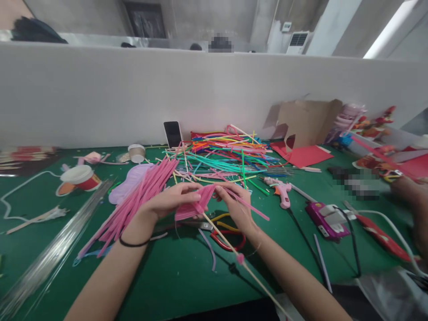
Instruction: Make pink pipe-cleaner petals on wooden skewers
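My left hand [179,198] grips a fan-shaped piece of pink pipe cleaners [190,210] from its left side, thumb on top. My right hand [236,205] pinches the right edge of that piece, where loose pink ends stick out to the right. A thin wooden stick [222,236] runs from under the pink piece down toward the lower right, with a small pink knob [240,258] partway along. Beneath the stick lie scissors [230,239] with red and yellow handles. A large bundle of pink pipe cleaners [140,196] lies beside my left forearm.
Colourful pipe cleaners [220,156] are heaped at the back near a propped phone [173,133]. A pink glue gun [281,191] and a purple power strip [326,223] lie right. Clear rods [56,249] and a paper cup [82,177] are left. Another person's hand [409,200] is far right.
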Demonstrator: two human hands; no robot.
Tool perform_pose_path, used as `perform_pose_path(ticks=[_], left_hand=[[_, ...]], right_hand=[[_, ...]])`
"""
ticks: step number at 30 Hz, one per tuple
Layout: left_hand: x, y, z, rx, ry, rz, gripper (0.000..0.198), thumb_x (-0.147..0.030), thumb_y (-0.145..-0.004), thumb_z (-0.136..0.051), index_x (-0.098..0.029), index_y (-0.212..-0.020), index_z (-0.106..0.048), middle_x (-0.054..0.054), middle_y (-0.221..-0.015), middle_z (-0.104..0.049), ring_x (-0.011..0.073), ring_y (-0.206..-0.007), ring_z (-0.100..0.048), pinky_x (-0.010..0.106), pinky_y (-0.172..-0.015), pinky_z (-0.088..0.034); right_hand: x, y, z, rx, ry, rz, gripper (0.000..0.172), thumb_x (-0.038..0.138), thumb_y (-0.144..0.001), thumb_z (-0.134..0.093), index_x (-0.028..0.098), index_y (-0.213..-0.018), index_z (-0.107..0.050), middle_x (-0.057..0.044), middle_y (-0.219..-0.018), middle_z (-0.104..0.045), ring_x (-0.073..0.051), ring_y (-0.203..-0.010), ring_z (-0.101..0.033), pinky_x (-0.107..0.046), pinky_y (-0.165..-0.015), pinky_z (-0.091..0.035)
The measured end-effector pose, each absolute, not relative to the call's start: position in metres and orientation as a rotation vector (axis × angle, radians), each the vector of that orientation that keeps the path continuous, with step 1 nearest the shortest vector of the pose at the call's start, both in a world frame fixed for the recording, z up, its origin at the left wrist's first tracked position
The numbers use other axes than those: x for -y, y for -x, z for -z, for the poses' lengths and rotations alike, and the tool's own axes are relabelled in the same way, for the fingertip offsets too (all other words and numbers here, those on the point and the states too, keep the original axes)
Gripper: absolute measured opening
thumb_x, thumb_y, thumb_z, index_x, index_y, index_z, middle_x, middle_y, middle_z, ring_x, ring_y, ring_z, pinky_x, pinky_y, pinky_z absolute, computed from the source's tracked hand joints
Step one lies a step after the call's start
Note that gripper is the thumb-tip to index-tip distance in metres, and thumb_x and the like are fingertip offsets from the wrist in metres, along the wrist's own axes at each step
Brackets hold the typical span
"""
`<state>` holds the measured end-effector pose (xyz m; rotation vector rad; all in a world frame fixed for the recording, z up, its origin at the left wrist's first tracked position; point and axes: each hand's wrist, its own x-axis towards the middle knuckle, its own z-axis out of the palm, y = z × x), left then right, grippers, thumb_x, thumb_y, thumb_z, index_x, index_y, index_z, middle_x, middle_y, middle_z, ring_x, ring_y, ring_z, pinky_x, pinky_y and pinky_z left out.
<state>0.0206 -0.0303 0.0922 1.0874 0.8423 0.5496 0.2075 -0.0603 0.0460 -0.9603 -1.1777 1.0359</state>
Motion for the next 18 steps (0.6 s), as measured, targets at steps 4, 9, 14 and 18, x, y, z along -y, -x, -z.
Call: perform_pose_path(ticks=[4, 9, 14, 18], left_hand=[[0.02, -0.017, -0.124, -0.895, -1.403, -0.532, 0.033, -0.031, -0.06, -0.084, -0.016, -0.087, -0.074, 0.014, -0.077, -0.072, 0.0249, -0.061, -0.069, 0.034, -0.054, -0.057], [0.022, -0.003, -0.16, -1.047, -1.536, -0.861, 0.022, -0.036, -0.069, -0.078, -0.019, -0.082, -0.071, 0.003, -0.067, -0.069, 0.0149, -0.058, -0.065, 0.027, -0.058, -0.057], [0.035, 0.006, -0.173, -1.306, -1.706, -1.267, 0.021, -0.038, -0.072, -0.075, -0.018, -0.076, -0.07, 0.0, -0.062, -0.065, 0.0124, -0.057, -0.062, 0.019, -0.05, -0.048], [0.039, 0.0, -0.168, -1.313, -1.788, -1.474, 0.022, -0.038, -0.071, -0.075, -0.017, -0.072, -0.07, 0.0, -0.059, -0.062, 0.0136, -0.056, -0.058, 0.021, -0.047, -0.043]], right_hand=[[0.042, -0.218, -0.074, 1.444, 0.911, -0.909, 0.02, 0.035, -0.082, -0.066, 0.025, -0.096, -0.074, -0.004, -0.089, -0.074, -0.017, -0.07, -0.068, -0.031, -0.067, -0.055], [-0.003, -0.259, -0.135, 1.806, 0.884, -0.65, 0.04, 0.024, -0.081, -0.063, 0.023, -0.121, -0.063, -0.007, -0.109, -0.071, -0.019, -0.09, -0.068, -0.037, -0.081, -0.055], [0.008, -0.271, -0.179, 1.405, 0.889, -0.215, 0.026, 0.018, -0.087, -0.049, 0.019, -0.109, -0.064, -0.006, -0.099, -0.071, -0.016, -0.092, -0.068, -0.037, -0.084, -0.055], [0.042, -0.23, -0.178, 1.505, 0.888, -0.103, 0.016, 0.024, -0.089, -0.055, 0.021, -0.098, -0.068, -0.004, -0.096, -0.071, -0.016, -0.089, -0.067, -0.033, -0.08, -0.055]])
